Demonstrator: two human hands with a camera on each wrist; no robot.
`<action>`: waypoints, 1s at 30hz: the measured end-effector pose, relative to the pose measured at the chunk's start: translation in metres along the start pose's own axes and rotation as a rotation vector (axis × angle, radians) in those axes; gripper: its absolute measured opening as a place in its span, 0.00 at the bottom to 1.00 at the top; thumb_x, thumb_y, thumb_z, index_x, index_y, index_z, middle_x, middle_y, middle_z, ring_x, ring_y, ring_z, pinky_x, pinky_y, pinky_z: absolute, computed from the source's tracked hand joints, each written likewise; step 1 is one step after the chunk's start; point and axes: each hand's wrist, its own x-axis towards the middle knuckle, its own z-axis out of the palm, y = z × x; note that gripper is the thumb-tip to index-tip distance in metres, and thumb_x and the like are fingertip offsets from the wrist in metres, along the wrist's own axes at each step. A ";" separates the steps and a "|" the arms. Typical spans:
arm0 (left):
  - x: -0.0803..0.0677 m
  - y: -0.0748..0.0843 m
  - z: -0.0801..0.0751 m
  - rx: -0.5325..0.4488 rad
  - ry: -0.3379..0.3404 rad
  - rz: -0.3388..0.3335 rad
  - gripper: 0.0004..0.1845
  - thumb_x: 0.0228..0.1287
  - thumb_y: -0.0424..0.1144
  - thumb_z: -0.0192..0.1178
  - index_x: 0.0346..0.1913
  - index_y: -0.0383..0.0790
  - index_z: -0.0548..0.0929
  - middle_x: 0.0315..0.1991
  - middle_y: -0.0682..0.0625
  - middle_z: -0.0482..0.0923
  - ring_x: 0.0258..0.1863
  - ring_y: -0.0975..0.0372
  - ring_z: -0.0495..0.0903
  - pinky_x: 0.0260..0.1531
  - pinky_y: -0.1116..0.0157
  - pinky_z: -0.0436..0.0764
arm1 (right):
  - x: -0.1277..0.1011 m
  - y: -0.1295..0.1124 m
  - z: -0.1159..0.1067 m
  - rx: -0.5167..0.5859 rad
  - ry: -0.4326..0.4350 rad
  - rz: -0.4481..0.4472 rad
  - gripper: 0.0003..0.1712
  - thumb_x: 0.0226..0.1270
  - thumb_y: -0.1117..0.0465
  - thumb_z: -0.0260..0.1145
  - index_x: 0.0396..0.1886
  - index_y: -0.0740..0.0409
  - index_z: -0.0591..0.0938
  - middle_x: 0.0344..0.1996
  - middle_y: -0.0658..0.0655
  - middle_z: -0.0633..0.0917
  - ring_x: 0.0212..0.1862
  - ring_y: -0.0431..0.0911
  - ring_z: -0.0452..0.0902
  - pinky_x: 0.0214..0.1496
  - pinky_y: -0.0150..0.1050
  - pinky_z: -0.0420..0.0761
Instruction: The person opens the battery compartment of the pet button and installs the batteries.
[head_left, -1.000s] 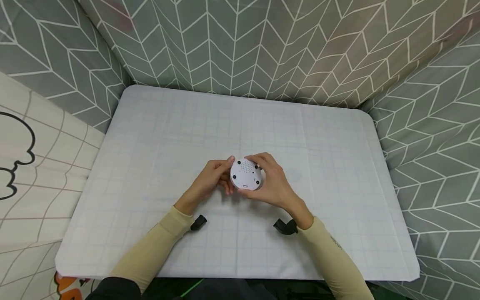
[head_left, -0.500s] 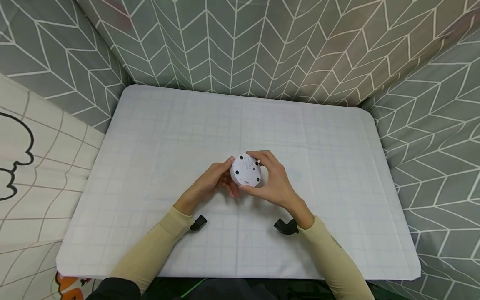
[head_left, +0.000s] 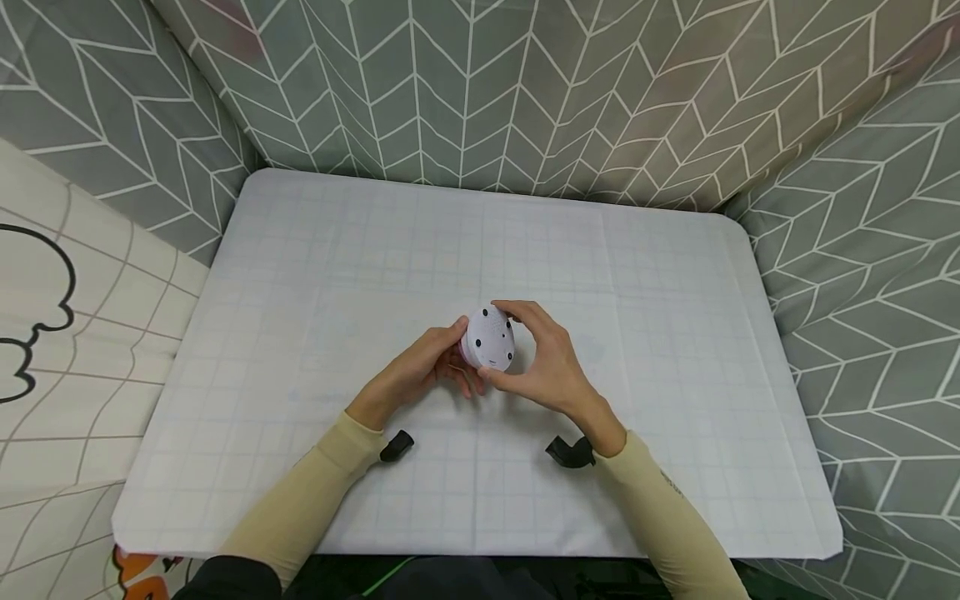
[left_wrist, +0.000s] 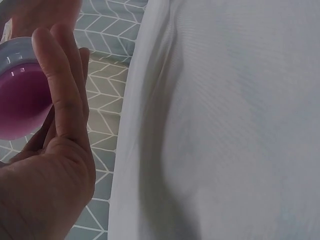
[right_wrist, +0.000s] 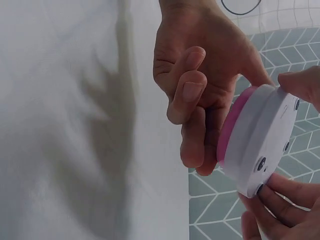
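Observation:
A round white device (head_left: 489, 342) with a pink face is held up between both hands near the middle of the table. Its white underside bears black round feet, and a small slot shows near the edge. My right hand (head_left: 551, 362) grips it by the rim, thumb at the near edge and fingers at the far edge. On the other side, my left hand (head_left: 416, 367) holds it with the thumb at the rim and fingers behind the pink side. The glossy pink face (left_wrist: 22, 102) shows in the left wrist view, beside the left fingers. The right wrist view has the device (right_wrist: 265, 135) edge-on.
A white cloth with a faint grid covers the table (head_left: 360, 250). Grey chevron-patterned curtains (head_left: 480, 92) stand behind and to the right, and a white gridded sheet (head_left: 97, 350) lies to the left. Black wrist mounts (head_left: 572, 452) stick out from the sleeves.
The device has tilted, so its underside looks narrower and faces more to the right. It has risen slightly in view. Both hands keep their hold, and the left fingers have shifted a little right.

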 end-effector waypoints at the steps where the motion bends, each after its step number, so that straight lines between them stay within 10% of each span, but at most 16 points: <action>1: 0.000 0.000 0.000 0.002 -0.001 0.003 0.37 0.86 0.61 0.39 0.49 0.29 0.84 0.33 0.34 0.89 0.32 0.53 0.90 0.31 0.55 0.90 | 0.000 0.000 0.000 -0.010 0.002 -0.002 0.49 0.50 0.48 0.85 0.72 0.51 0.76 0.63 0.48 0.81 0.65 0.43 0.76 0.63 0.59 0.82; 30: 0.005 0.004 0.005 0.110 0.272 0.040 0.23 0.78 0.50 0.62 0.45 0.27 0.85 0.32 0.44 0.86 0.26 0.56 0.86 0.29 0.60 0.90 | 0.005 -0.007 -0.003 -0.145 -0.059 -0.032 0.52 0.51 0.45 0.87 0.73 0.57 0.74 0.65 0.52 0.80 0.64 0.47 0.77 0.58 0.55 0.85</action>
